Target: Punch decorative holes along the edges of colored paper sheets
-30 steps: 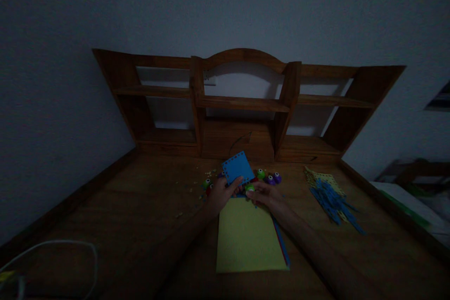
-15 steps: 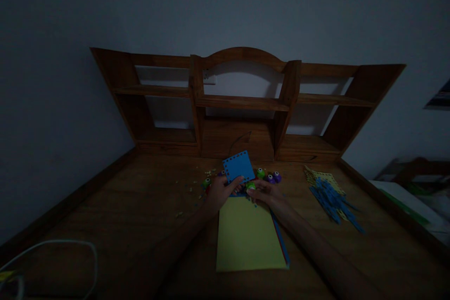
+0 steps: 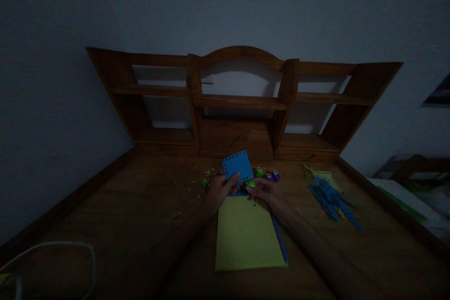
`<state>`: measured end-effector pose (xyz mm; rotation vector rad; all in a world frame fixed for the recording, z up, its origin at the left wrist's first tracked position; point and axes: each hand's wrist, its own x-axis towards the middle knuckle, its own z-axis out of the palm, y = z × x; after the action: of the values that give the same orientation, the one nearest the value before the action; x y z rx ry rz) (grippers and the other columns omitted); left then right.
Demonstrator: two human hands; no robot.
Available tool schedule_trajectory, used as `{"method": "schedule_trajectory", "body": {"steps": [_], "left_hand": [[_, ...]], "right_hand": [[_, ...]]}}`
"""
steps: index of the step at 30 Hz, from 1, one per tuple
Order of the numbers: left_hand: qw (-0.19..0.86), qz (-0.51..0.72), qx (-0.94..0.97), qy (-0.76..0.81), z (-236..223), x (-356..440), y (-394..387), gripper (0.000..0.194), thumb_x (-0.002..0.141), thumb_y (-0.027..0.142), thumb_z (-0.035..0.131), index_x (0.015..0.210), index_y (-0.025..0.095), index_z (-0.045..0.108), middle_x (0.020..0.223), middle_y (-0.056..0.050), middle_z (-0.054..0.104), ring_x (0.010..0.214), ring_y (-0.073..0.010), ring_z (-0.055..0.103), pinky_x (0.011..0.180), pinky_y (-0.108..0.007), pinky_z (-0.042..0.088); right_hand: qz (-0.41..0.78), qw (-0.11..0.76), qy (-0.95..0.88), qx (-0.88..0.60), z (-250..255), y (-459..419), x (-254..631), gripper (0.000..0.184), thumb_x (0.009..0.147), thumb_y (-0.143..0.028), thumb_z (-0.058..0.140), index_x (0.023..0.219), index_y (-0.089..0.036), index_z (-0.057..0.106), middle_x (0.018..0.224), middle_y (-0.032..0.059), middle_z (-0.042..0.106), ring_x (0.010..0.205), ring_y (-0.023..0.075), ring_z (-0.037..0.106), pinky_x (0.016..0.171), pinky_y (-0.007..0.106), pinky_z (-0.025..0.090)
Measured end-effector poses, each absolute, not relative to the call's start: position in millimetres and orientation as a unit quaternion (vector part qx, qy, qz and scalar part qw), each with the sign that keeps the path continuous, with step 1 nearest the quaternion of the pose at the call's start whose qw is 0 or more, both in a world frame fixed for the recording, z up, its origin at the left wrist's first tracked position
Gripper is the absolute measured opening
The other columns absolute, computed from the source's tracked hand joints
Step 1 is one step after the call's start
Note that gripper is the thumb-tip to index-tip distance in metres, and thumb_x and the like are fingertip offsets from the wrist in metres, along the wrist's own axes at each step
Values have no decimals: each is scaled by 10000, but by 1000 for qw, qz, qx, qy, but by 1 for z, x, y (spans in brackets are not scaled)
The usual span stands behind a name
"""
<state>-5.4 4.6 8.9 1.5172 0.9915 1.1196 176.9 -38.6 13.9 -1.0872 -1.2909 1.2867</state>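
Observation:
My left hand [image 3: 218, 192] pinches a small blue square sheet [image 3: 237, 167], thumb on top, tilted up above the desk. Punched holes run along several of its edges. My right hand [image 3: 267, 192] is closed around a small green craft punch [image 3: 251, 183] at the sheet's lower right edge; whether the sheet sits inside its slot cannot be made out. Just behind are another green punch [image 3: 259, 171] and two purple punches [image 3: 275, 176]. One more green punch [image 3: 205, 183] lies left of my left hand, beside something red partly hidden by it.
Below my hands lies a stack of paper with a yellow sheet [image 3: 250, 234] on top. Blue and yellow strips [image 3: 332, 197] are heaped at right. Punched bits [image 3: 178, 214] are scattered at left. A wooden shelf [image 3: 242, 101] stands behind; a white cable [image 3: 63, 243] loops at lower left.
Both hands keep their grips on the blue sheet and green punch, with only slight shifts of the fingers. The whole view has moved slightly.

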Motion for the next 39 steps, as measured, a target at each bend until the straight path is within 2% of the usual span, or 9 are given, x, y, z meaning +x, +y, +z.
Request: {"method": "schedule_trajectory", "body": {"steps": [9,15,24,34,39], "left_hand": [[489,453,623,411,16,-6,0,445,795,542,536,674,125,633,635,-24,641,574,-156,596,550,-248,476],[449,441,656,416,14,-8,1,384,768,496,590,639,136,617,618,-23,635,564,-155,587,559,-248,467],[437,448,655,423,12,-9,1,354,723,481,639,610,159,544,562,-7,598,520,-151,558,534,-253,448],[434,446,682,384,12,-10,0,360,816,465,549,644,150,576,578,-8,605,545,-144,565,548,-242,445],[383,445,703,401,11,-11,1,380,833,466,526,627,150,574,581,-13,608,564,-152,570,565,-241,437]], "right_hand": [[521,509,-512,-455,19,-42,177,319,688,-408,742,904,-180,687,702,9,641,594,115,535,602,252,416],[517,505,-512,-465,20,-41,178,367,642,-424,770,901,-176,689,679,8,636,574,124,533,587,261,420],[531,508,-508,-450,20,-43,178,415,627,-386,787,982,-206,668,843,31,676,702,163,597,653,281,464],[535,521,-489,-452,17,-42,175,447,575,-377,817,964,-204,677,835,33,685,713,173,616,670,298,484],[551,495,-497,-452,20,-44,176,470,580,-389,815,981,-192,668,823,39,690,717,183,630,668,294,479]]}}
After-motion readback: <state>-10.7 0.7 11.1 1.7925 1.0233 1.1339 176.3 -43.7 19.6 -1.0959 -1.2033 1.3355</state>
